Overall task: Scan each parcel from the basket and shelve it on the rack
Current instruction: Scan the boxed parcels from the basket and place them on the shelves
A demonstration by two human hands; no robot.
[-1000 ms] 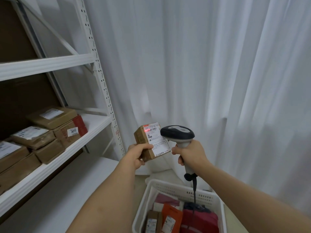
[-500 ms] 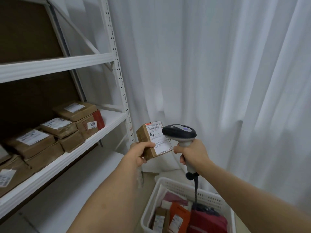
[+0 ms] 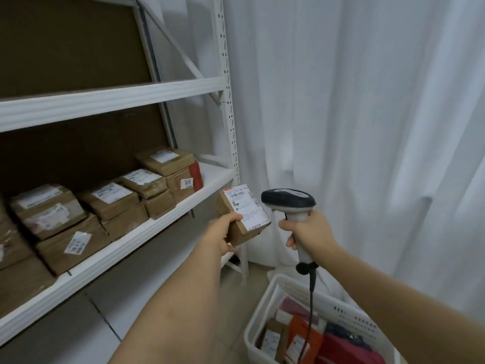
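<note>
- Small brown cardboard parcel with a white shipping label (image 3: 242,215): I am gripping it in my left hand (image 3: 223,232), in the air just beside the white metal rack (image 3: 228,101).
- My right hand (image 3: 312,232) is clasping the grey handheld barcode scanner (image 3: 288,203), its head just beside the label.
- White plastic basket (image 3: 265,313) is sitting below, holding more parcels.
- Brown cardboard boxes (image 3: 110,203) are lying stacked on the middle shelf.

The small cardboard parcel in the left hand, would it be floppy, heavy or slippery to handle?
The small cardboard parcel looks stiff: its edges stay square. Probably light, since the left hand holds it by one end. Its matte, slightly creased card likely grips well.
</note>
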